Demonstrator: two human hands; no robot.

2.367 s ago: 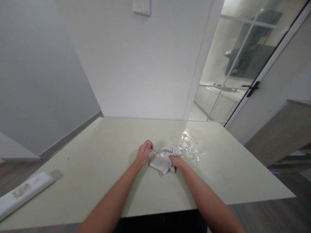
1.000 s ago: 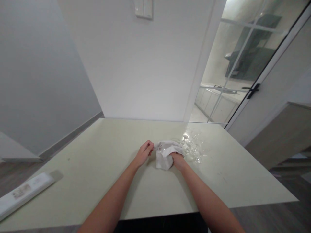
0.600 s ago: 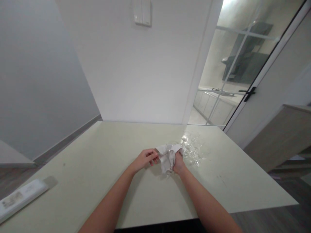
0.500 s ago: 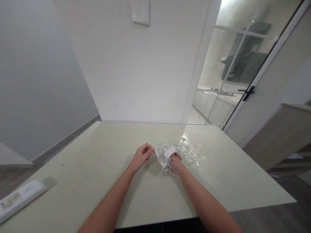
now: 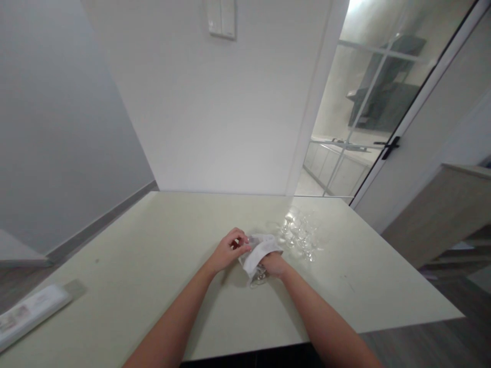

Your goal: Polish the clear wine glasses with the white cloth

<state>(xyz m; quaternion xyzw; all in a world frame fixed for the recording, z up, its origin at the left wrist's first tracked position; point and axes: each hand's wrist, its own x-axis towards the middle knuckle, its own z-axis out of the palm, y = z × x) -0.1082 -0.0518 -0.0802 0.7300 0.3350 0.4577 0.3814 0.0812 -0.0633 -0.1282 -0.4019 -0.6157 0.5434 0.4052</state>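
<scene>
A crumpled white cloth lies bunched between my hands on the pale table, with something clear and shiny showing under its near edge. My left hand pinches the cloth's left side between thumb and forefinger, the other fingers curled. From the right, my right hand is tucked under a fold of the cloth and grips it; its fingertips are hidden. Just beyond that hand sits a cluster of clear, glossy pieces, too blurred by reflections to name or tell apart.
A white power strip rests at the table's left edge. Behind the table stands a white wall with a switch plate. To the right are a glazed door with a black handle and a wooden shelf unit.
The white cloth has shifted slightly left and toward me with my right hand. My left hand has moved a little right, closer onto the cloth.
</scene>
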